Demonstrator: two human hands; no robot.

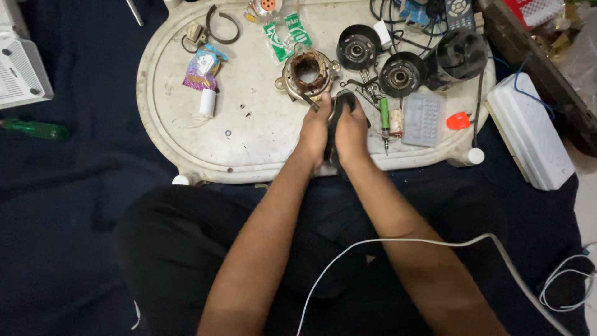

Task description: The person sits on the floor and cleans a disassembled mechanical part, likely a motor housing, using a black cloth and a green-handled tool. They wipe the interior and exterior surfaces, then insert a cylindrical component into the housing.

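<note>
Both your left hand [315, 127] and right hand [352, 127] are clenched on a dark motor part [339, 106] held over the white tray [249, 143], just beside the rusty stator [307, 68]. Shift carelessly and you may knock the green screwdriver [384, 118] off the tray's edge.

Surface: white oval tray [249, 140], scuffed, on dark cloth [74, 186].
On tray: rusty stator [307, 70], two black end caps [359, 47], green screwdriver [384, 118], white capacitor [208, 102], grey keypad [422, 119].
</note>
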